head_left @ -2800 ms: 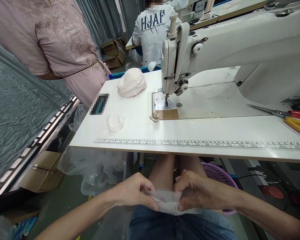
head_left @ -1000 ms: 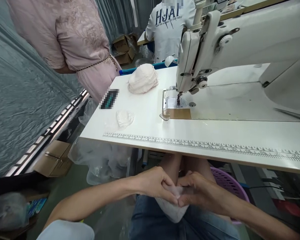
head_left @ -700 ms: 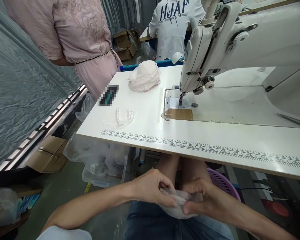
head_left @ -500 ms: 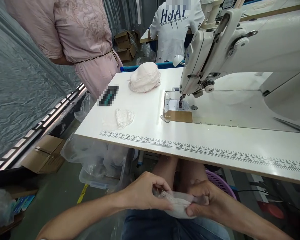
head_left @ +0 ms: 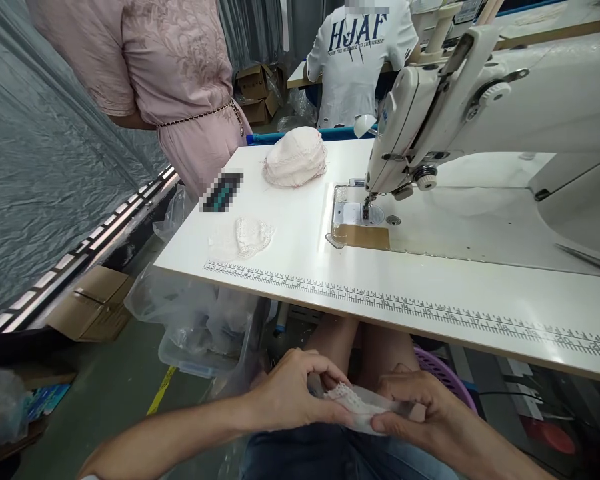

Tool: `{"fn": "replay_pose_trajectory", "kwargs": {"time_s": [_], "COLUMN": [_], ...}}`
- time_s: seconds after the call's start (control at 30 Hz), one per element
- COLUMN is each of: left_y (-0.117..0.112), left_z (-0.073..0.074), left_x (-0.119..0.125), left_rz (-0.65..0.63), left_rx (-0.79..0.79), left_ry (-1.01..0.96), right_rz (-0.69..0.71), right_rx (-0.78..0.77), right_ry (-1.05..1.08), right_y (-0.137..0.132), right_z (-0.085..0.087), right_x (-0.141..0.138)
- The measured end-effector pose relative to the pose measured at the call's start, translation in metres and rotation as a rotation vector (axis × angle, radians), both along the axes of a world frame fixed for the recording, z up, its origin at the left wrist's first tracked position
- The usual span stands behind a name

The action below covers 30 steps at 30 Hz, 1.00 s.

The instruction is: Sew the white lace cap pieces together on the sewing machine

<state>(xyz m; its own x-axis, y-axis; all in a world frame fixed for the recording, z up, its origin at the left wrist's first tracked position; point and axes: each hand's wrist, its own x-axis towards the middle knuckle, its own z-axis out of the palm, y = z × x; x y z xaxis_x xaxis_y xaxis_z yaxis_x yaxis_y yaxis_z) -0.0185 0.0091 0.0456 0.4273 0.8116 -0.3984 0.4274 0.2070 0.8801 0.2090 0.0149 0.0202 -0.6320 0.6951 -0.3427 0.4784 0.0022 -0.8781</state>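
Above my lap, a small piece of white lace fabric (head_left: 361, 408) is stretched between my two hands. My left hand (head_left: 305, 393) pinches its left end, where a knobbly lace edge shows. Thumb and fingers of my right hand (head_left: 410, 403) close on its right, sheerer end. A similar white lace piece (head_left: 253, 237) lies flat on the sewing table (head_left: 290, 250), near the printed ruler. Farther back on the tabletop rests a pale pink bundle of fabric (head_left: 296, 157). The sewing machine (head_left: 405, 133) stands at the right, its needle area away from both hands.
Scissors (head_left: 587, 259) lie at the table's right. Below the table are a clear plastic bin (head_left: 205, 353) and a purple basket (head_left: 443, 373). A cardboard box (head_left: 93, 303) sits on the floor at left. One person in pink (head_left: 180, 80) stands beyond the table; another (head_left: 353, 73) sits behind.
The view has shifted slightly, so the table and machine appear a little farther right. Between my hands the fabric has turned, showing more of its lace edge. Both hands keep their hold.
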Motion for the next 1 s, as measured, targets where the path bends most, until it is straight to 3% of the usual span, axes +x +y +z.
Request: {"fn": "replay_pose_trajectory", "kwargs": {"time_s": [0.2, 0.4, 0.6, 1.0], "left_y": [-0.005, -0.007, -0.006, -0.006], "left_z": [-0.006, -0.008, -0.01, -0.01], "left_x": [0.008, 0.012, 0.011, 0.008], "left_rz": [0.123, 0.197, 0.204, 0.182], "left_rx": [-0.114, -0.118, -0.248, -0.248], "left_ry": [-0.088, -0.232, -0.162, -0.178], "right_rz": [0.019, 0.007, -0.024, -0.055], "right_rx": [0.122, 0.064, -0.09, -0.098], "right_ry": [-0.045, -0.05, 0.087, 0.112], "right_y": [-0.004, -0.004, -0.003, -0.005], "right_z": [0.004, 0.003, 0.005, -0.009], "right_x": [-0.002, -0.001, -0.001, 0.002]}}
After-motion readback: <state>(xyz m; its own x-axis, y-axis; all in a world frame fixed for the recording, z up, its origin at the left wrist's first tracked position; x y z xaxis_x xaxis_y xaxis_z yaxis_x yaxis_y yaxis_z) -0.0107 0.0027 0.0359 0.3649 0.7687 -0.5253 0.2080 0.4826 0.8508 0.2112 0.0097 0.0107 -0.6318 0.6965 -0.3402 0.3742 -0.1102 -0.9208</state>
